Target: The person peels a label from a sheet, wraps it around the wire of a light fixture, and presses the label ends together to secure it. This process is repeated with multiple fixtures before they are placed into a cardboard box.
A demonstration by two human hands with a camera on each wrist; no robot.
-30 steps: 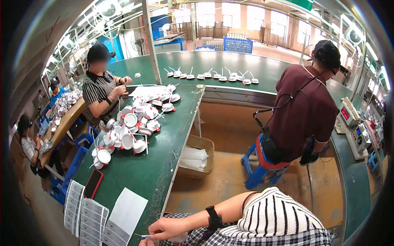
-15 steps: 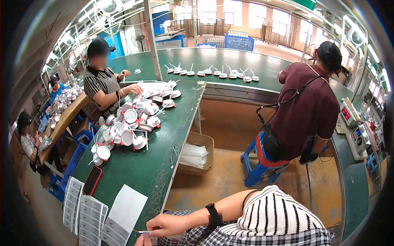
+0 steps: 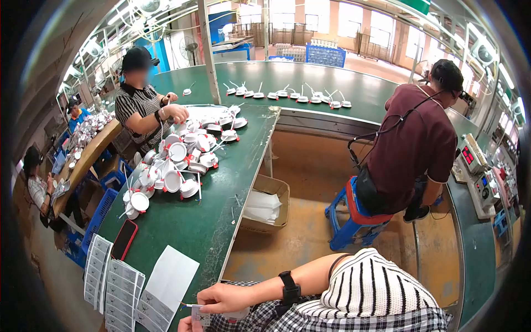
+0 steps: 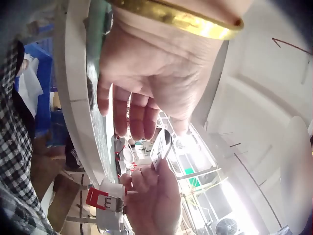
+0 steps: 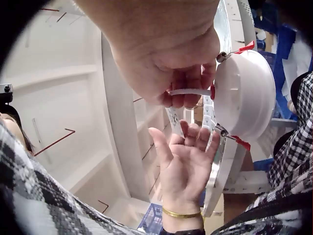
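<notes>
My right hand (image 3: 224, 299) grips the white cord (image 5: 190, 91) of a round white downlight (image 5: 244, 95) with red-tipped spring clips. The lamp hangs beside that hand, over my lap; in the left wrist view its housing (image 4: 110, 215) shows a red tag. A small printed label (image 3: 200, 317) stands at my right fingertips by the cord's end. My left hand (image 5: 185, 171) faces it, palm up, thumb apart and fingers loosely extended, fingertips right at the label. In the head view only part of the left hand (image 3: 188, 325) shows at the bottom edge.
Sheets of printed labels (image 3: 120, 296), a half-peeled sheet (image 3: 168, 274) and a red-edged phone (image 3: 125, 239) lie on the green bench (image 3: 221, 221). Beyond is a heap of downlights (image 3: 180, 160), with a person (image 3: 138, 102) behind. Another person (image 3: 415, 144) sits at right.
The label has swung into clearer view beside my right hand, which keeps its grip on the cord. My left hand has shifted slightly lower. The person opposite has reached into the heap.
</notes>
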